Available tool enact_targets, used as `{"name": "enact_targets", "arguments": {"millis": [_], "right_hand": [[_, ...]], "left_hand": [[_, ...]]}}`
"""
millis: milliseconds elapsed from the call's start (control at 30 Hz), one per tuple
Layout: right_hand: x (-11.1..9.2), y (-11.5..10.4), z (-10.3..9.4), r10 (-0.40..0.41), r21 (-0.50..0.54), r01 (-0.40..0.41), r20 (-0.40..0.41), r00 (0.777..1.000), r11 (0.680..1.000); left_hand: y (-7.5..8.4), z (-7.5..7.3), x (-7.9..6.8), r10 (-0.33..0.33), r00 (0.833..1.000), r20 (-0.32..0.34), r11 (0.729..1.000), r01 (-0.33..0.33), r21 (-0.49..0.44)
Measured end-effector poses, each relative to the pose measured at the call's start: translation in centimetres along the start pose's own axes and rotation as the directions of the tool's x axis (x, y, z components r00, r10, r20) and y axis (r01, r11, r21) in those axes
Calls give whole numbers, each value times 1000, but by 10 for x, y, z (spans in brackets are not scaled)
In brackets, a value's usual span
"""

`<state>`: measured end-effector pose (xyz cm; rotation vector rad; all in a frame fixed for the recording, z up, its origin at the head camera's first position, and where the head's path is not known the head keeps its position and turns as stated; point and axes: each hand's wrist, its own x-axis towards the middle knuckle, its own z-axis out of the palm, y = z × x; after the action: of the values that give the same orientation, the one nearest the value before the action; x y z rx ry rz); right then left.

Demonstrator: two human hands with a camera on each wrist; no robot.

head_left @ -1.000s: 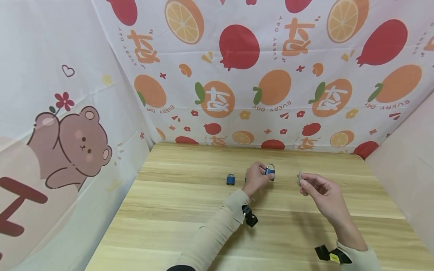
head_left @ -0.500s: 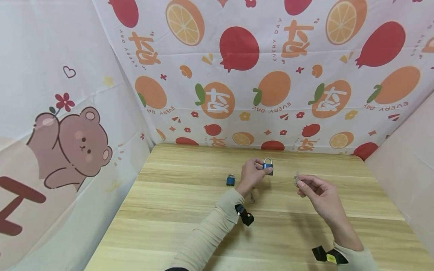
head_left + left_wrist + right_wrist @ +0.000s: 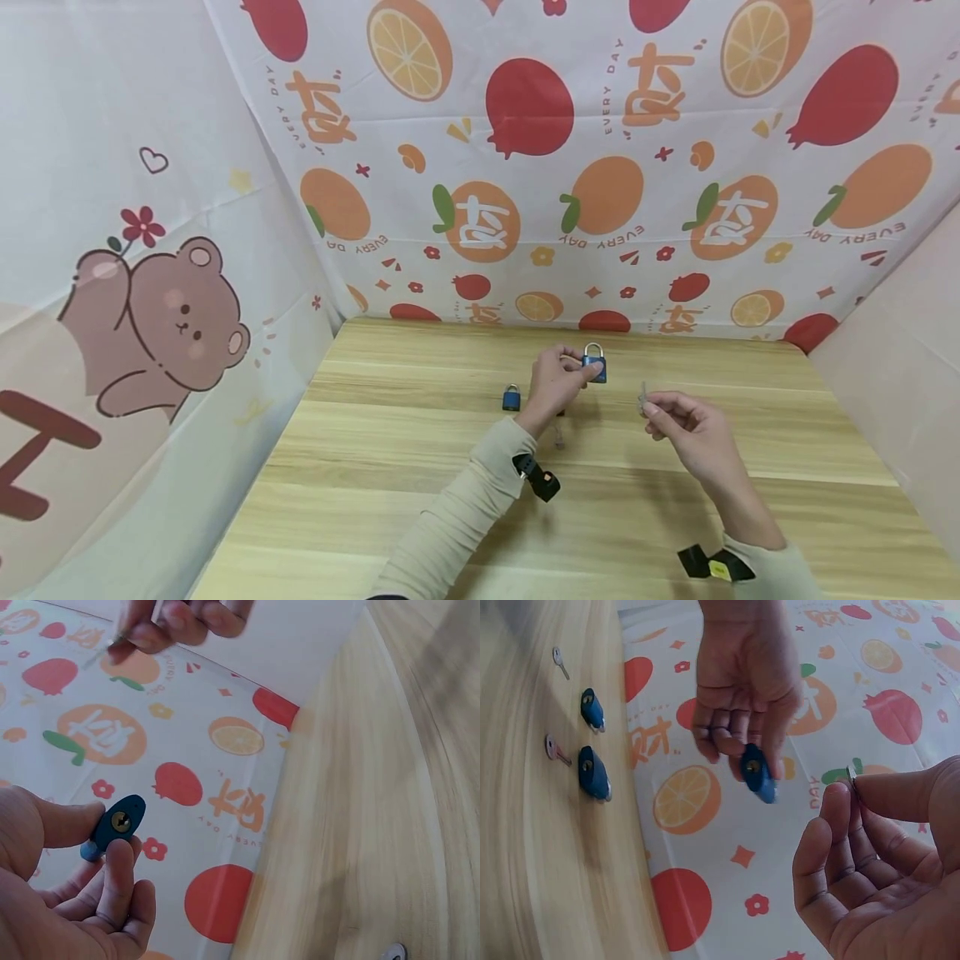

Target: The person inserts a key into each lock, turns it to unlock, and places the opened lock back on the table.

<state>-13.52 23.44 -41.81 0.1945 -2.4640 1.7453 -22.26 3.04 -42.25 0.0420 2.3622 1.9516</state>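
Above the back middle of the table, my left hand (image 3: 553,387) pinches a blue padlock (image 3: 595,368) between thumb and fingers, its silver shackle upward. In the left wrist view the padlock's brass keyhole (image 3: 121,821) is visible. To its right, my right hand (image 3: 692,429) pinches a small metal key (image 3: 642,398) between thumb and forefinger. Key and padlock are apart. A second blue padlock (image 3: 512,397) stands on the table left of my left hand. A third padlock (image 3: 594,772) shows in the right wrist view; my left hand mostly hides it from the head camera.
Two loose keys lie on the wooden table (image 3: 360,467): one key (image 3: 553,746) near the third padlock, another key (image 3: 558,657) near the second padlock. A fruit-print cloth (image 3: 525,200) hangs behind the table, and a bear-print cloth (image 3: 183,308) hangs at the left.
My left hand has lifted the padlock a little higher and slightly left. My right hand has moved left with the key, narrowing the gap between them.
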Motion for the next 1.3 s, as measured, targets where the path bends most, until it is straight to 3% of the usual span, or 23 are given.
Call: {"name": "enact_targets", "arguments": {"millis": [400, 1300], "right_hand": [[7, 2, 11, 136, 14, -136, 28, 990, 991], [17, 8, 34, 194, 31, -197, 84, 977, 980]], "left_hand": [[5, -2, -1, 24, 1000, 3, 998, -24, -63], [8, -6, -12, 64, 998, 8, 988, -62, -139]]}}
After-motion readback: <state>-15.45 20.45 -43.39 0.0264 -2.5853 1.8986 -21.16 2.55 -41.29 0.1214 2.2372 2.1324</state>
